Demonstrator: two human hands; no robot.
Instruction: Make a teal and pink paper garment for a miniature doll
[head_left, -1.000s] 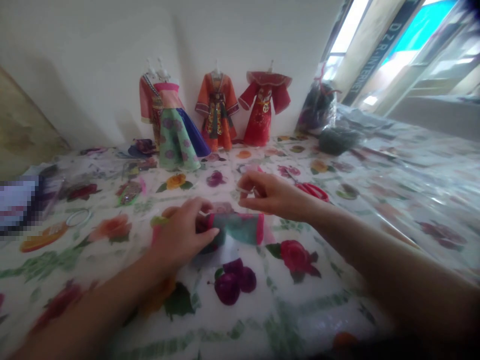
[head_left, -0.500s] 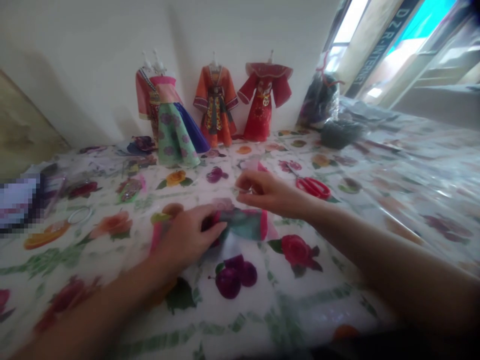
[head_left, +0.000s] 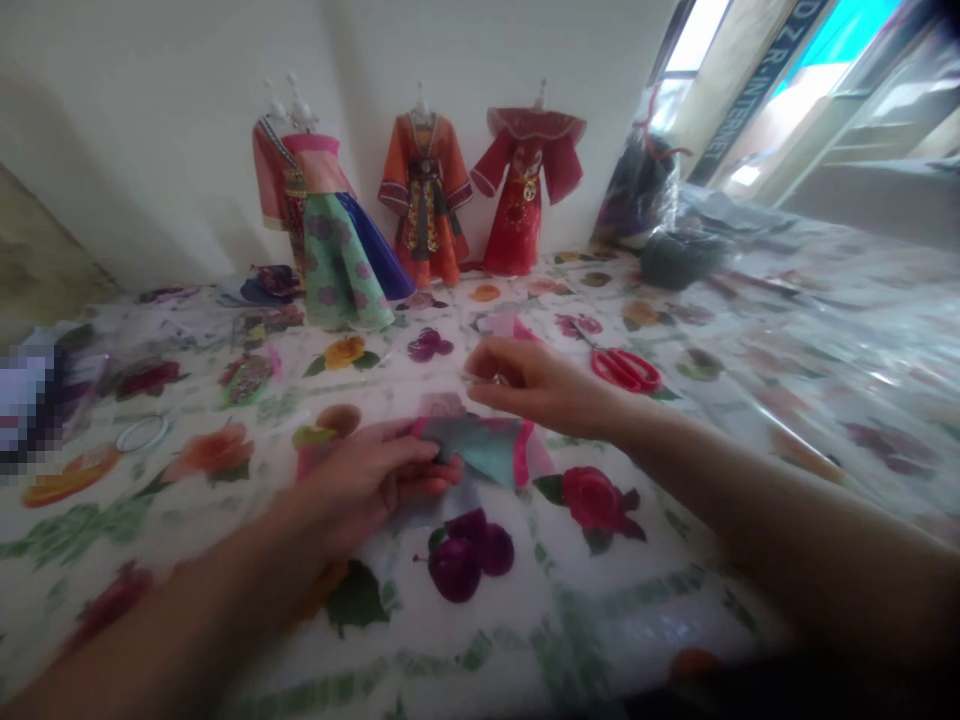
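Observation:
My left hand (head_left: 394, 475) pinches the left end of a small piece of teal fabric (head_left: 487, 460) with bright pink edging, thumb on top and fingers curled beneath. Sheer pale pink material shows around the fabric's edges. Above and to the right of it hovers my right hand (head_left: 517, 375), thumb and fingertips brought together. Whatever lies between those fingertips is too small and blurred to make out. Red-handled scissors (head_left: 626, 370) lie on the table, right of my right hand. Just behind that hand is a pink-and-white scrap (head_left: 506, 327).
Several doll dresses stand along the wall: a green floral skirt outfit (head_left: 341, 260), an orange robe (head_left: 424, 200) and a red dress (head_left: 525, 190). A dark bundle in clear plastic (head_left: 641, 190) sits back right. A white ring (head_left: 142, 433) lies left on the floral tablecloth (head_left: 480, 670).
My left hand has turned so its curled fingers show under the fabric, and the teal piece is lifted and tilted slightly. The right hand stays nearly in place. The view has shifted slightly.

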